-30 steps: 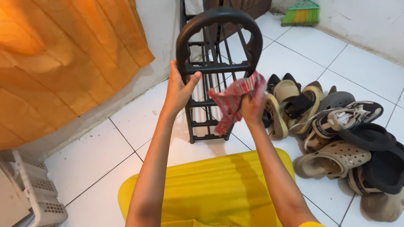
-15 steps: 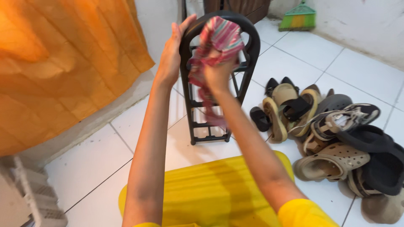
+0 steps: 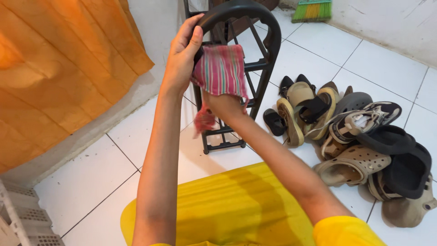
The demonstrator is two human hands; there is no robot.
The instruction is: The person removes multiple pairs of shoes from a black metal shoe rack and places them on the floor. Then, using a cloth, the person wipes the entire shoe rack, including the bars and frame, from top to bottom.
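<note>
The left hand (image 3: 182,57) clamps the arched top of the black shoe rack (image 3: 255,27) at 12 o'clock while the right hand (image 3: 223,105) presses a striped cloth (image 3: 221,70) against its upright, mid-wipe, so the next pass seemingly calls for lower rails, shoes (image 3: 350,136) piled at 3 o'clock.

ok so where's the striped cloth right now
In the head view the striped cloth is up at centre, held by the right hand against the black rack, just right of the left hand gripping the rack's arched top.
</note>
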